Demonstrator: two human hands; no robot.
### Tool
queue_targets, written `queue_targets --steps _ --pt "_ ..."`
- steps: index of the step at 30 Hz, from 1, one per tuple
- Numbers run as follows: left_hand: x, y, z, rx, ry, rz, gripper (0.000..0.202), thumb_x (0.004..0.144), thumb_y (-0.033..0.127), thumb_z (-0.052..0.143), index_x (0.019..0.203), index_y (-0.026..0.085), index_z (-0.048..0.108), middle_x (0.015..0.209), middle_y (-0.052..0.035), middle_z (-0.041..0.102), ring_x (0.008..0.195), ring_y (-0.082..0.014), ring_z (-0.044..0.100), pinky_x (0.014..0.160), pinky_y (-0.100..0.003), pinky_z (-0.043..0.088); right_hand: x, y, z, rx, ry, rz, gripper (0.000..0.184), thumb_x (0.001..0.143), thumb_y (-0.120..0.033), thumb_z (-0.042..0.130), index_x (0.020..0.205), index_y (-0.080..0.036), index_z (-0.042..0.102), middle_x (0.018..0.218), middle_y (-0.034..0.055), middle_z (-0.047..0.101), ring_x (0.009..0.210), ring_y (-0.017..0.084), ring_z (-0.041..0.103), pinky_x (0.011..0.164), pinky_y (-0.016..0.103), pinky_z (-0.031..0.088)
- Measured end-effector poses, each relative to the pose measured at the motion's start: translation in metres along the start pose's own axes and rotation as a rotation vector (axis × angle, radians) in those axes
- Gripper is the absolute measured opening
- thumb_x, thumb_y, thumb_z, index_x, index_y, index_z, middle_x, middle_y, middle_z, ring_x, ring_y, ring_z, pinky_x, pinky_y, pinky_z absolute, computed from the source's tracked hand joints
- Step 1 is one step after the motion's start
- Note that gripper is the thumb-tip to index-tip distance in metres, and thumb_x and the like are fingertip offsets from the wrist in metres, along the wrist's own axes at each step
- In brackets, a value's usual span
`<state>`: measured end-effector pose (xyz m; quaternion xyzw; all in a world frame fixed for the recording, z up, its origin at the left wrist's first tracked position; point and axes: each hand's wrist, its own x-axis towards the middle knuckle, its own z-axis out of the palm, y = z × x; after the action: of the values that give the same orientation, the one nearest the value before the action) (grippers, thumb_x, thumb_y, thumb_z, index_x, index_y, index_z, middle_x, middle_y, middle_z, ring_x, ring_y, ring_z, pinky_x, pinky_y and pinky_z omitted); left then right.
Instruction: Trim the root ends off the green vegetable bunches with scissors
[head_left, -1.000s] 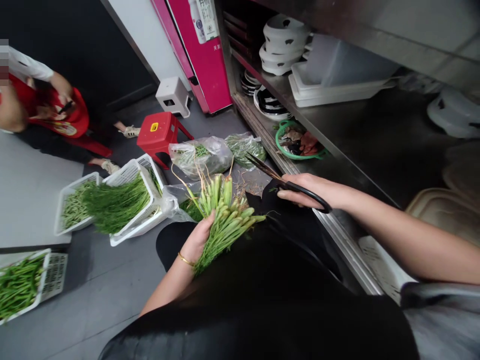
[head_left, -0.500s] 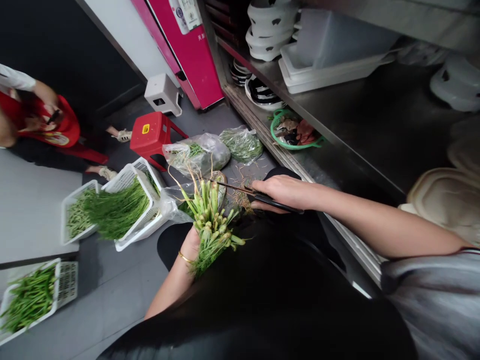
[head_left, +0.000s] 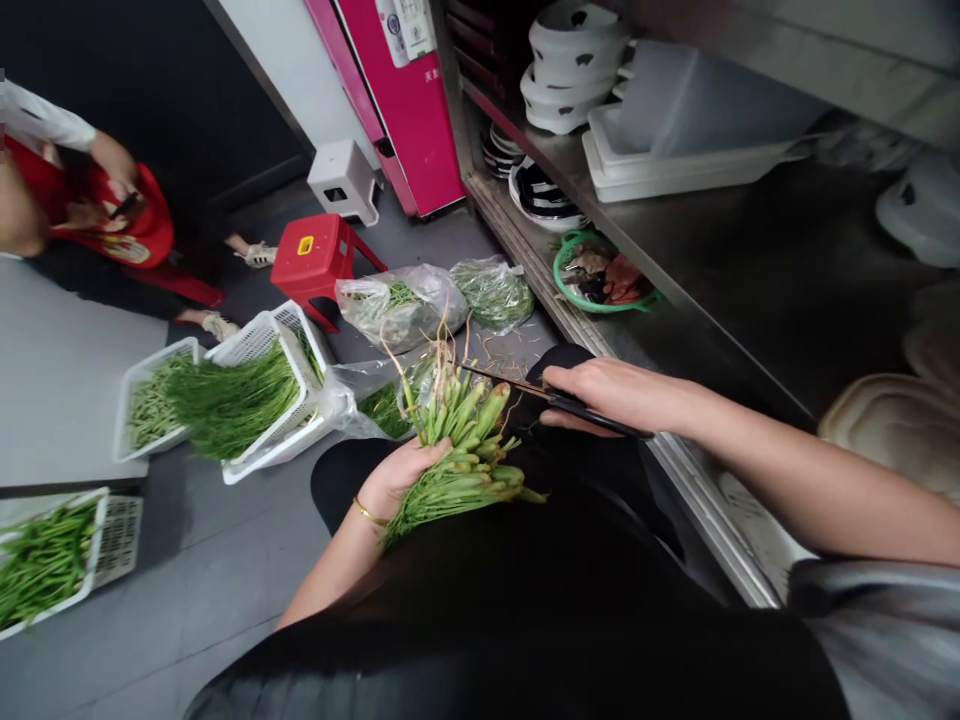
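Note:
Wrapped round a bunch of leafy greens is my left hand, with a gold bangle at its wrist. The cut stalk ends point up and to the right, and a few long pale roots stick out at the top. My right hand is closed on black-handled scissors. Their blades reach left to the stalk ends, by the roots; whether they touch a root I cannot tell. Beyond the bunch, an opened plastic bag of greens lies on the floor, with root trimmings scattered near it.
White baskets of greens and a red stool stand to the left. Tied bags of greens lie ahead. A steel shelf runs along my right, with a green basket on its lower level. A person in a red apron is at far left.
The bunch has turned in my left hand, its stalk ends now leaning further right, and the left thumb shows across it. The scissors stay close to the stalk ends. The view has shifted slightly.

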<state>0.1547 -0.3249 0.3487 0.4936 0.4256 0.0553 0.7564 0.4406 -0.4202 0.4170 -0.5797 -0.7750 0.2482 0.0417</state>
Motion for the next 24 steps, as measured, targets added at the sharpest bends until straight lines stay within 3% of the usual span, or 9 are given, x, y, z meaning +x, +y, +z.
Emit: queue_targets --steps 5,9,11,14,16,20,24 --pt "0.002 0.004 0.005 0.032 -0.029 0.005 0.058 0.064 0.055 0.074 0.105 0.015 0.068 0.105 -0.0109 0.072 0.105 -0.0311 0.062 0.096 -0.041 0.047 -0.005 0.000 0.001 -0.096 0.018 0.139 0.031 0.091 -0.050 0.039 0.090 -0.021 0.049 0.069 0.0045 0.064 0.063 0.020 0.061 0.052 0.026 0.024" --pt "0.006 0.004 0.006 0.152 0.147 -0.008 0.057 0.066 0.056 0.071 0.108 0.017 0.065 0.123 -0.0106 0.064 0.120 -0.0309 0.053 0.106 -0.040 0.038 -0.012 0.004 -0.001 -0.182 0.039 0.295 0.037 0.090 -0.056 0.038 0.091 -0.021 0.047 0.073 0.0064 0.066 0.066 0.023 0.064 0.052 0.027 0.025" --pt "0.007 0.005 0.007 0.212 0.240 -0.029 0.057 0.069 0.056 0.069 0.110 0.017 0.064 0.129 -0.0115 0.060 0.124 -0.0310 0.049 0.108 -0.040 0.034 -0.018 0.004 -0.004 -0.194 0.032 0.313 0.039 0.092 -0.056 0.033 0.095 -0.020 0.046 0.075 0.0078 0.067 0.067 0.024 0.065 0.052 0.027 0.027" --pt "0.009 0.008 0.010 0.312 0.291 -0.022 0.057 0.071 0.057 0.065 0.109 0.015 0.063 0.129 -0.0149 0.059 0.124 -0.0327 0.049 0.108 -0.040 0.034 -0.024 -0.003 -0.010 -0.205 -0.038 0.288 0.041 0.092 -0.056 0.030 0.099 -0.019 0.046 0.077 0.0087 0.068 0.068 0.024 0.066 0.053 0.028 0.029" --pt "0.010 0.010 0.013 0.362 0.276 0.016 0.057 0.071 0.058 0.064 0.107 0.014 0.064 0.126 -0.0159 0.061 0.121 -0.0333 0.052 0.107 -0.041 0.036 -0.023 -0.008 -0.012 -0.238 -0.101 0.283 0.039 0.092 -0.054 0.033 0.100 -0.019 0.048 0.076 0.0093 0.069 0.069 0.026 0.066 0.053 0.028 0.031" --pt "0.015 0.009 0.014 0.382 0.141 0.072 0.051 0.076 0.057 0.059 0.104 0.015 0.065 0.117 -0.0121 0.066 0.113 -0.0326 0.058 0.102 -0.045 0.041 -0.013 -0.013 -0.011 -0.317 -0.164 0.334 0.036 0.091 -0.047 0.038 0.104 -0.015 0.050 0.077 0.0129 0.069 0.073 0.028 0.067 0.055 0.030 0.035" --pt "0.016 0.009 0.013 0.451 0.133 0.102 0.047 0.077 0.055 0.058 0.104 0.017 0.066 0.114 -0.0110 0.068 0.114 -0.0325 0.057 0.102 -0.045 0.042 -0.004 -0.016 -0.010 -0.342 -0.172 0.304 0.036 0.091 -0.044 0.038 0.106 -0.014 0.051 0.079 0.0138 0.070 0.076 0.029 0.068 0.057 0.031 0.038"
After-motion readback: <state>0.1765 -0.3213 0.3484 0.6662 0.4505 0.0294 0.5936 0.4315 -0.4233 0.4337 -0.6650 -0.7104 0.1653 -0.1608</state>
